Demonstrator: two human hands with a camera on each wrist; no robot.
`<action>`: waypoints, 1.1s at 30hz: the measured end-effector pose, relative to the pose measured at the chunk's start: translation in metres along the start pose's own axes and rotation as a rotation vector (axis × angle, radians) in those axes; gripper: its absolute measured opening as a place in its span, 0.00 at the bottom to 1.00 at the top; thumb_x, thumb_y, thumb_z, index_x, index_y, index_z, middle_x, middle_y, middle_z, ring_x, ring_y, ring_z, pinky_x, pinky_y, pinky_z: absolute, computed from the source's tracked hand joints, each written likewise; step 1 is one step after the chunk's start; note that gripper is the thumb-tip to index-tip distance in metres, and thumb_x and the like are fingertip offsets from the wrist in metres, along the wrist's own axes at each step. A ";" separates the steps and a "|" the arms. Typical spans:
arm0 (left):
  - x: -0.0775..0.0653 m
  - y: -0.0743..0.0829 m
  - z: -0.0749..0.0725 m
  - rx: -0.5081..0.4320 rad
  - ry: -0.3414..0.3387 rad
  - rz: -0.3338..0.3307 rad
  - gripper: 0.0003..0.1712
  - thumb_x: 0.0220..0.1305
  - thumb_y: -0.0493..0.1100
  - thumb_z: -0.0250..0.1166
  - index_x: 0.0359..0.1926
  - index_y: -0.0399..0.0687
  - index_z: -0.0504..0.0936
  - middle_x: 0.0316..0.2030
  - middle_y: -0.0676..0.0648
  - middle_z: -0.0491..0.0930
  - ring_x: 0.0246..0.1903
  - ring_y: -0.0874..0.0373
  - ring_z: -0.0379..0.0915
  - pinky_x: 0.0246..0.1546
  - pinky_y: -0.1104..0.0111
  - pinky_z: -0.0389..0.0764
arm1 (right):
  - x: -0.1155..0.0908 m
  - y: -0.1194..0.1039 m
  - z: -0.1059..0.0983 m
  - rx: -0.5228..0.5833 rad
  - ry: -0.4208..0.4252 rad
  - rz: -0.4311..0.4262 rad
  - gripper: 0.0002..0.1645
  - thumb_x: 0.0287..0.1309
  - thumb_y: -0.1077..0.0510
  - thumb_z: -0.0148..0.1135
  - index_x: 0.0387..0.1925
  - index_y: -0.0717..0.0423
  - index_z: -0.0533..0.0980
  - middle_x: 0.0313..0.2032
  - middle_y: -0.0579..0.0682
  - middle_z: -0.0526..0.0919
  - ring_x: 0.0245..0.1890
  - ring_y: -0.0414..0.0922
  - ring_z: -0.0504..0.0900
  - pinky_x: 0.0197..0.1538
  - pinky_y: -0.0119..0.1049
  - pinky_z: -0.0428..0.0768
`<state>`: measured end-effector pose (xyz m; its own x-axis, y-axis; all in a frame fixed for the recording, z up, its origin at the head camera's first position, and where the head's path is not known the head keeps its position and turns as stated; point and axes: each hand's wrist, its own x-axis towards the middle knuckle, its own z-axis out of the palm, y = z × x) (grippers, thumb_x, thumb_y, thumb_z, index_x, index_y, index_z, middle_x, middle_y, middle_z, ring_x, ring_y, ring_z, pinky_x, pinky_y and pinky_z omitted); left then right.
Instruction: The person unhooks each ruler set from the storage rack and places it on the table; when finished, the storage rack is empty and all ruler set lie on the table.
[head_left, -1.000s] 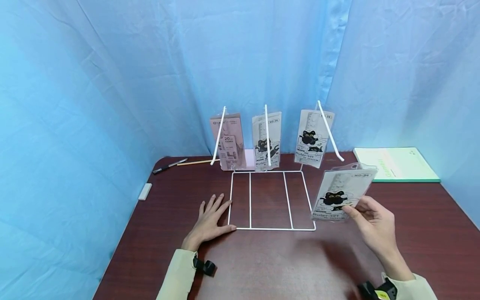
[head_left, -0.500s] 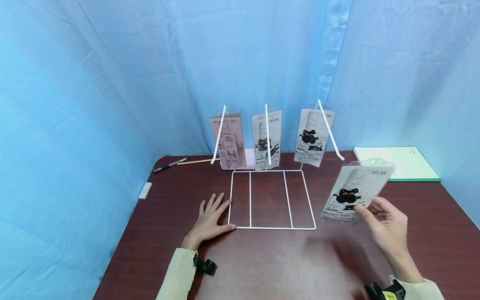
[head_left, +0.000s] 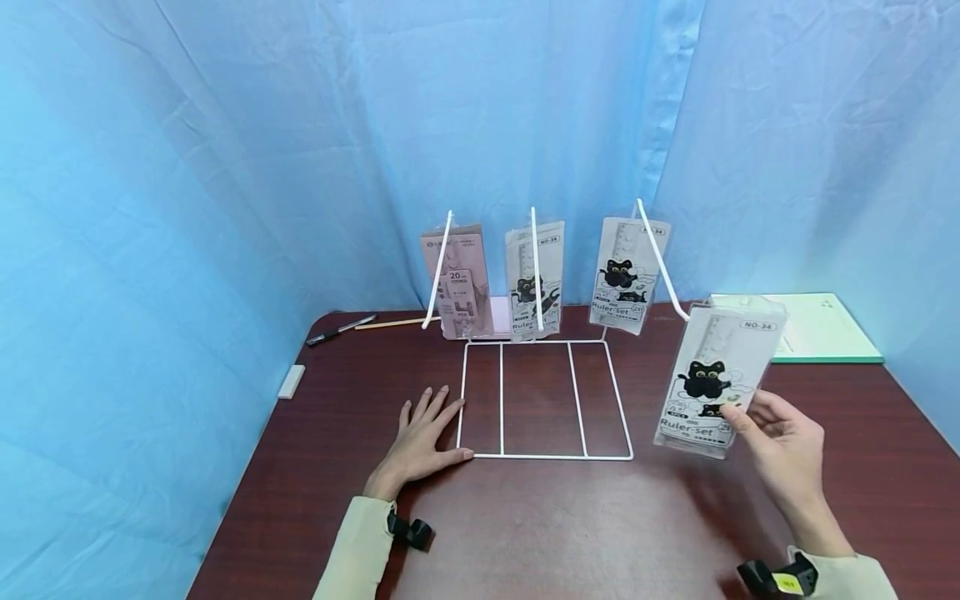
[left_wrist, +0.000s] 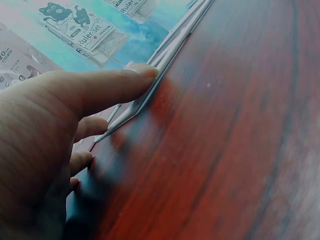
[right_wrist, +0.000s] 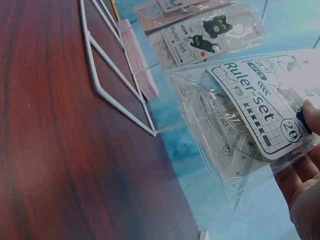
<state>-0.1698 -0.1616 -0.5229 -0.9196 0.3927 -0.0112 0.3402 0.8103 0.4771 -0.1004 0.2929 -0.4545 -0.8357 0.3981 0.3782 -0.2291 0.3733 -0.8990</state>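
Note:
My right hand pinches a clear-wrapped ruler set by its lower right side, thumb on the front. Cat drawings mark its card, and in the right wrist view a clear protractor and set square show through the wrap. It is held up at the right, near the tip of the right prong of a white wire rack. At the rack's front left corner rests my left hand, fingers spread, thumb on the wire. Similar ruler sets hang on the middle and right prongs; a pink pack hangs on the left one.
A pale green notebook lies at the back right, partly behind the held set. Along the back left are a black pen and a yellow pencil. A white eraser-like block sits at the left edge. Blue curtains surround the table.
My right hand has moved right with the ruler set, then raised it and tilted its card more upright. My left hand has stayed on the rack's corner.

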 end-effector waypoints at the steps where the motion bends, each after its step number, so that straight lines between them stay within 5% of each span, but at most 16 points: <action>1: 0.000 0.000 0.000 -0.002 0.000 0.000 0.51 0.57 0.68 0.67 0.77 0.57 0.61 0.80 0.43 0.50 0.81 0.40 0.37 0.74 0.34 0.38 | 0.001 0.001 0.000 -0.004 -0.003 0.011 0.16 0.54 0.77 0.66 0.42 0.61 0.84 0.27 0.22 0.85 0.26 0.23 0.85 0.32 0.16 0.79; 9: 0.000 0.000 0.000 -0.004 -0.001 -0.003 0.51 0.57 0.67 0.67 0.77 0.57 0.61 0.80 0.43 0.50 0.81 0.40 0.36 0.75 0.34 0.37 | 0.008 0.014 -0.002 -0.010 -0.037 0.057 0.16 0.58 0.72 0.66 0.42 0.50 0.84 0.28 0.20 0.85 0.27 0.22 0.85 0.31 0.17 0.80; 20: 0.001 0.000 0.000 0.003 -0.010 -0.004 0.51 0.58 0.67 0.67 0.77 0.57 0.60 0.80 0.43 0.49 0.81 0.41 0.36 0.75 0.34 0.37 | 0.013 0.036 -0.002 0.212 -0.143 0.166 0.16 0.61 0.68 0.66 0.39 0.42 0.84 0.29 0.29 0.89 0.27 0.25 0.86 0.31 0.20 0.81; 33: 0.000 0.001 0.000 0.005 -0.003 -0.002 0.51 0.57 0.67 0.67 0.77 0.56 0.60 0.80 0.43 0.50 0.81 0.40 0.37 0.75 0.34 0.37 | 0.013 0.051 -0.003 -0.034 -0.263 0.247 0.10 0.65 0.59 0.65 0.39 0.35 0.81 0.27 0.22 0.83 0.26 0.25 0.80 0.29 0.23 0.79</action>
<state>-0.1695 -0.1612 -0.5222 -0.9198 0.3921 -0.0147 0.3391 0.8133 0.4727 -0.1214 0.3193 -0.4949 -0.9645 0.2526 0.0769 0.0090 0.3224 -0.9466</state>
